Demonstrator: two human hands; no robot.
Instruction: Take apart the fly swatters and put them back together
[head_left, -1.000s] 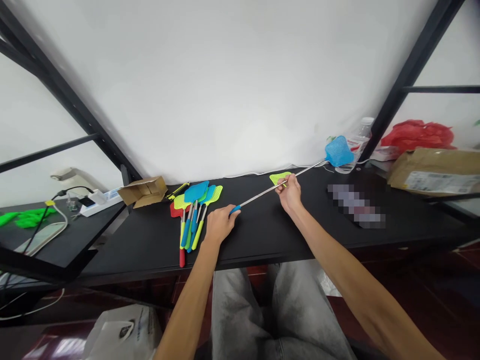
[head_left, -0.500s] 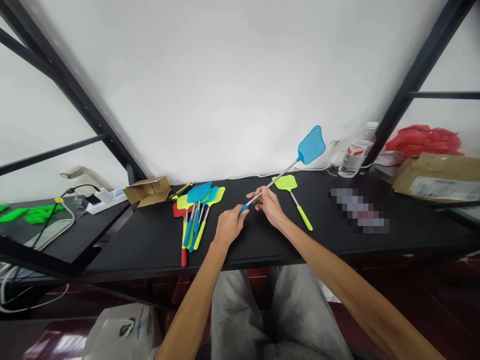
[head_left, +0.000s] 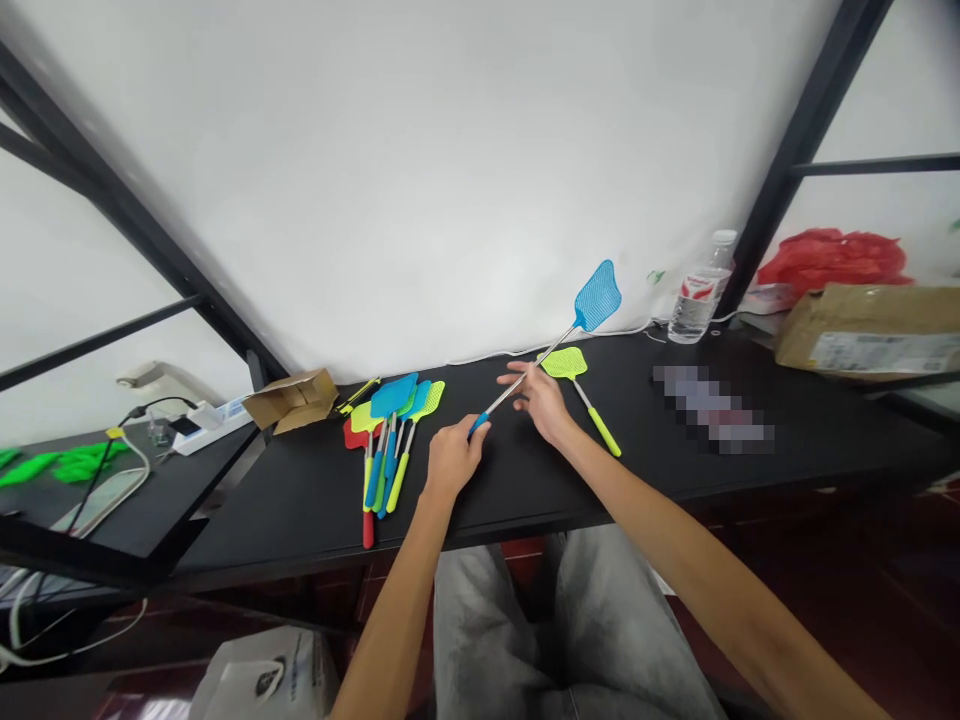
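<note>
My left hand (head_left: 455, 455) is closed around the blue handle of a fly swatter (head_left: 598, 297). Its metal shaft slants up to the right, and its blue mesh head is raised in front of the wall. Along the shaft, my right hand (head_left: 546, 402) has its fingers spread, with the shaft passing across them. Behind that hand, a yellow-green fly swatter (head_left: 604, 432) lies on the black table (head_left: 300, 500). To the left is a pile of fly swatters (head_left: 394, 395) in blue, green, yellow-green and red, their handles towards me.
An open cardboard box (head_left: 292, 402) and a power strip (head_left: 214, 425) are on the left. At the right stand a water bottle (head_left: 701, 290) and a carton (head_left: 870, 330), with a red plastic bag (head_left: 832, 258) behind. Black frame posts (head_left: 806, 130) rise on both sides.
My right hand's fingers have loosened from a pinch on the shaft and spread apart. The swatter's head has come slightly left and nearer to my hands. The view has shifted a little.
</note>
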